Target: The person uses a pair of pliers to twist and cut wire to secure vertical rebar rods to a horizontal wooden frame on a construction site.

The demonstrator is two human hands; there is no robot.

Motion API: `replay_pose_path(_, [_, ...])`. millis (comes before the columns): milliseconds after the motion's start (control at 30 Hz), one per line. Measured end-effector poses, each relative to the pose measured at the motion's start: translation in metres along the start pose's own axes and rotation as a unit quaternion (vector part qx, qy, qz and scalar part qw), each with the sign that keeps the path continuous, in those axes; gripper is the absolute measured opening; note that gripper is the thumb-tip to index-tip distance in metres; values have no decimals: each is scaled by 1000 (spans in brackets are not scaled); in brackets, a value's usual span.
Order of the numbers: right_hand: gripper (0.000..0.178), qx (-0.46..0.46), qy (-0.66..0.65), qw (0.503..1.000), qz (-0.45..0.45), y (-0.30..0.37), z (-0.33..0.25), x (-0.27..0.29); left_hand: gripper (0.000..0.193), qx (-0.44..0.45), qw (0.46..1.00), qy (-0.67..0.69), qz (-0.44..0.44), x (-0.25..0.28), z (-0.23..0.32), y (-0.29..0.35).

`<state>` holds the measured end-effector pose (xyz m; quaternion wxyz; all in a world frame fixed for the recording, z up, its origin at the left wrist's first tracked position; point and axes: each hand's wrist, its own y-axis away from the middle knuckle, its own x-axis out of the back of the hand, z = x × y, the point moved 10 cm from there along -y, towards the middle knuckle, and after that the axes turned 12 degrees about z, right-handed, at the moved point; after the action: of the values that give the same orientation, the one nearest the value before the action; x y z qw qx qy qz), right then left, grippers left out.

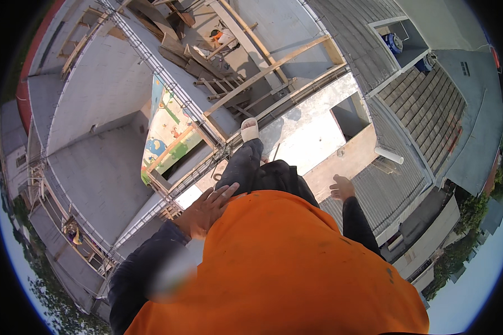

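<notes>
My left hand (208, 210) lies over my dark trouser leg (239, 162) beside the orange shirt (285, 262), its fingers stretched and a little apart, with nothing seen in it. Out to the right, my right hand (342, 188) hangs in the air with its fingers loosely apart and nothing visible in them. A pale shoe (250, 129) on one foot rests at a crossing of bundled steel bars (223, 149) and timber. My other foot is mostly hidden by the trousers. A whitish blur covers part of the left sleeve.
Long rebar runs (151, 61) edge the drop on the left. Ahead, timber boards (262, 75) span an opening with loose planks (207, 64) below. A painted panel (167, 137) stands at left. A white pipe (389, 155) sticks out near the corrugated roof (374, 195).
</notes>
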<state>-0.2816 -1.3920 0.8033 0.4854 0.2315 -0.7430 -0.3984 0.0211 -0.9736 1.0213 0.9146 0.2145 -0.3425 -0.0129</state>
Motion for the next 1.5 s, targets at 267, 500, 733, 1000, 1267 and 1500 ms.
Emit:
replay_pose_path(267, [52, -16, 72, 997, 4, 6, -14, 10, 94, 18, 998, 51, 27, -7, -7, -3])
replay_pose_path(500, [52, 56, 101, 993, -4, -7, -103, 21, 96, 69, 986, 141, 63, -20, -3, -5])
replay_pose_path(733, [44, 113, 149, 981, -47, -29, -183, 6, 97, 101, 975, 137, 141, -25, 12, -19])
replay_pose_path(1000, [47, 155, 188, 967, -79, -80, -269, 16, 99, 160, 974, 82, 135, -13, 42, -79])
replay_pose_path(1267, [44, 166, 199, 964, -51, -130, -326, 71, 98, 197, 958, 158, 137, 14, 60, -136])
replay_pose_path(1500, [43, 149, 217, 961, -84, -160, -328, 64, 92, 228, 952, 127, 158, 23, 78, -166])
